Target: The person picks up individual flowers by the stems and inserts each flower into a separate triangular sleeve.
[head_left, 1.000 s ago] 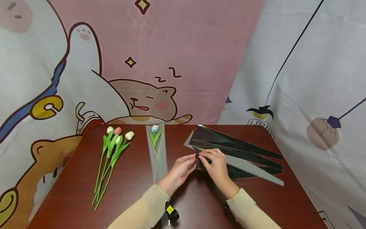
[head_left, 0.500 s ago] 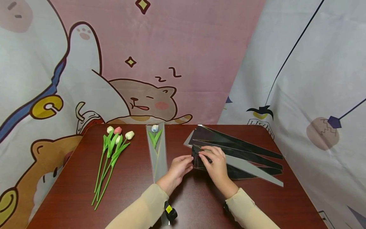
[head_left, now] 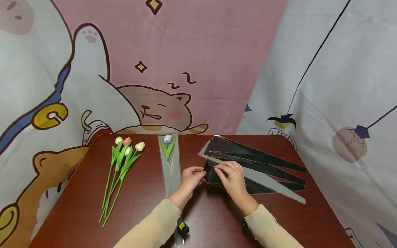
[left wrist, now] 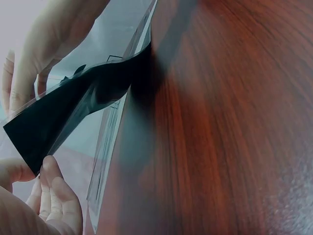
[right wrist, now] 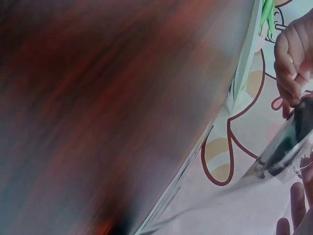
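My left hand (head_left: 187,181) pinches the near end of a black, clear-edged flower sleeve (head_left: 211,177) between thumb and fingertips. Opposite it, my right hand (head_left: 233,181) pinches the upper edge of the same sleeve. In the left wrist view the black sleeve (left wrist: 63,117) is lifted and curves down toward the table, its wide end spread between both hands. The right wrist view shows the sleeve (right wrist: 288,142) at its right edge, with clear film trailing from it. Beneath the right hand lie fanned black sleeves (head_left: 260,160) and a grey sleeve (head_left: 273,181).
Left of the hands, a grey sleeve (head_left: 175,172) holds a blue-white tulip (head_left: 168,139), and its lower part runs under my left forearm. Several loose white and pink tulips (head_left: 119,165) lie farther left on the brown table (head_left: 145,213). A cartoon-print cloth (head_left: 217,69) hangs behind.
My left hand has shifted slightly left, drawing the black sleeve's end with it. More of the black shows between the hands. The right hand stays nearly in place, still pinching.
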Tool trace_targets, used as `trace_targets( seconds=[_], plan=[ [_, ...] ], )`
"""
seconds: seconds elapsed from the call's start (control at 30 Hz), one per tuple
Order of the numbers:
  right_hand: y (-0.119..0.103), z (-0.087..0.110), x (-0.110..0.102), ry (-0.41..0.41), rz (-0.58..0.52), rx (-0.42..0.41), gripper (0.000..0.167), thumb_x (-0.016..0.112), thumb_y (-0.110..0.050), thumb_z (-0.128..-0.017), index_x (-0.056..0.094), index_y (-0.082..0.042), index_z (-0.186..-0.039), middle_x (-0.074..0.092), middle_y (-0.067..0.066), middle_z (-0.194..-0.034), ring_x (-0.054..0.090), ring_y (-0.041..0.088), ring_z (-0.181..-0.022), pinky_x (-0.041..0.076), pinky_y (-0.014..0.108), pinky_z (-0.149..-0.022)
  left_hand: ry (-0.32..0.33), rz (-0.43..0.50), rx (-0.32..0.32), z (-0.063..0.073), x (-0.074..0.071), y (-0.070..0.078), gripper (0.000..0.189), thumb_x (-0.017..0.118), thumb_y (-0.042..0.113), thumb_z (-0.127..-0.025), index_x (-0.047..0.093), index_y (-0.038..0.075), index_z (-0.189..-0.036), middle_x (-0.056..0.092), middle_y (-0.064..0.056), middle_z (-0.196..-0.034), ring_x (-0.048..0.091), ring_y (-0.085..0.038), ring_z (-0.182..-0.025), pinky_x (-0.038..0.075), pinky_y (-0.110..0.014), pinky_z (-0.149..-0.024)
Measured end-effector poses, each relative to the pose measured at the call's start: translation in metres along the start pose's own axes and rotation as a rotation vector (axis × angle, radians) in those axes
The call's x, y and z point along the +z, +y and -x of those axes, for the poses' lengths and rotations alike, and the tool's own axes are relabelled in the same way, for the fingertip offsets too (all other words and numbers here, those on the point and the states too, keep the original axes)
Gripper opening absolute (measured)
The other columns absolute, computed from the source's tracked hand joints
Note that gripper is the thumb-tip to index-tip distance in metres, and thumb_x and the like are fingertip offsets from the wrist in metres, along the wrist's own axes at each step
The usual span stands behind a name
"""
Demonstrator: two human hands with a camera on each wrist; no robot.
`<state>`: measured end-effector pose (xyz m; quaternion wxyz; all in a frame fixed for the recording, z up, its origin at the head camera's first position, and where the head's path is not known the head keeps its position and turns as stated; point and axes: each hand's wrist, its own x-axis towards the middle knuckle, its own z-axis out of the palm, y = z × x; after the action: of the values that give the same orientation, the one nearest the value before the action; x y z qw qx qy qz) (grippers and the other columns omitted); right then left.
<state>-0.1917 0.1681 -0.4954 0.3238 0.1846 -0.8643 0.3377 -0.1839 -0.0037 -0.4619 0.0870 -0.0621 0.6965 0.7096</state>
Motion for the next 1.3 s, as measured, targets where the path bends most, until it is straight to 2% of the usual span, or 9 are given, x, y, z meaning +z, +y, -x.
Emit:
trace_targets(
  seconds=[0.13, 0.37, 0.53, 0.7, 0.83, 1.07, 1.3],
  plan=[
    [0.0, 0.0, 0.0, -0.006, 0.002, -0.007, 0.006, 0.075, -0.017, -0.081, 0.075, -0.017, -0.087, 0.07, -0.005, -0.088, 0.056, 0.017, -0.087, 0.039, 0.043, -0.084, -0.005, -0.008, 0.007, 0.001, -0.002, 0.003, 0.025, 0.062, 0.005, -0.086, 0.063, -0.013, -0.104, 0.07, -0.01, -0.073, 0.059, -0.006, -0.056, 0.053, -0.027, -0.062],
    [0.001, 0.0, -0.001, -0.025, -0.008, 0.014, 0.007, 0.074, -0.018, -0.082, 0.075, -0.017, -0.088, 0.07, -0.005, -0.09, 0.054, 0.016, -0.088, 0.038, 0.042, -0.086, -0.012, 0.014, -0.018, 0.001, -0.004, 0.005, 0.024, 0.062, 0.006, -0.087, 0.065, -0.013, -0.102, 0.067, -0.004, -0.067, 0.062, -0.008, -0.058, 0.054, -0.028, -0.064],
    [0.001, 0.0, -0.002, -0.027, 0.001, 0.013, 0.007, 0.074, -0.019, -0.082, 0.075, -0.017, -0.089, 0.07, -0.005, -0.091, 0.054, 0.016, -0.089, 0.038, 0.042, -0.086, -0.025, 0.022, -0.039, -0.01, -0.006, -0.009, 0.023, 0.062, 0.006, -0.087, 0.065, -0.012, -0.101, 0.067, -0.001, -0.065, 0.063, -0.008, -0.058, 0.054, -0.027, -0.063],
    [0.001, -0.003, -0.003, -0.015, 0.013, -0.021, 0.008, 0.074, -0.019, -0.081, 0.075, -0.017, -0.089, 0.071, -0.005, -0.091, 0.056, 0.017, -0.089, 0.038, 0.043, -0.086, -0.044, 0.014, -0.061, -0.023, -0.009, -0.026, 0.023, 0.066, 0.012, -0.086, 0.068, -0.006, -0.1, 0.069, -0.002, -0.067, 0.065, -0.008, -0.06, 0.052, -0.023, -0.058],
    [0.002, -0.004, -0.003, -0.005, 0.009, -0.031, 0.008, 0.074, -0.019, -0.081, 0.075, -0.017, -0.088, 0.071, -0.004, -0.09, 0.056, 0.017, -0.088, 0.037, 0.045, -0.088, -0.043, -0.02, -0.055, -0.026, -0.015, -0.025, 0.024, 0.066, 0.017, -0.085, 0.07, 0.0, -0.101, 0.072, -0.006, -0.076, 0.065, -0.007, -0.061, 0.047, -0.02, -0.055],
    [0.003, -0.006, -0.005, 0.005, 0.002, -0.016, 0.007, 0.075, -0.017, -0.08, 0.075, -0.016, -0.087, 0.07, -0.004, -0.09, 0.056, 0.018, -0.09, 0.037, 0.047, -0.09, -0.016, -0.06, -0.024, -0.025, -0.042, -0.01, 0.024, 0.061, 0.012, -0.086, 0.067, -0.001, -0.105, 0.072, -0.01, -0.088, 0.065, -0.008, -0.063, 0.045, -0.02, -0.056],
    [0.004, -0.007, -0.008, -0.005, -0.011, -0.002, 0.007, 0.074, -0.016, -0.081, 0.075, -0.015, -0.088, 0.07, -0.003, -0.091, 0.056, 0.018, -0.09, 0.037, 0.047, -0.091, 0.064, -0.141, 0.02, -0.028, -0.086, -0.001, 0.022, 0.061, 0.012, -0.087, 0.069, 0.004, -0.106, 0.072, -0.009, -0.091, 0.067, -0.014, -0.072, 0.048, -0.03, -0.065]
  ],
)
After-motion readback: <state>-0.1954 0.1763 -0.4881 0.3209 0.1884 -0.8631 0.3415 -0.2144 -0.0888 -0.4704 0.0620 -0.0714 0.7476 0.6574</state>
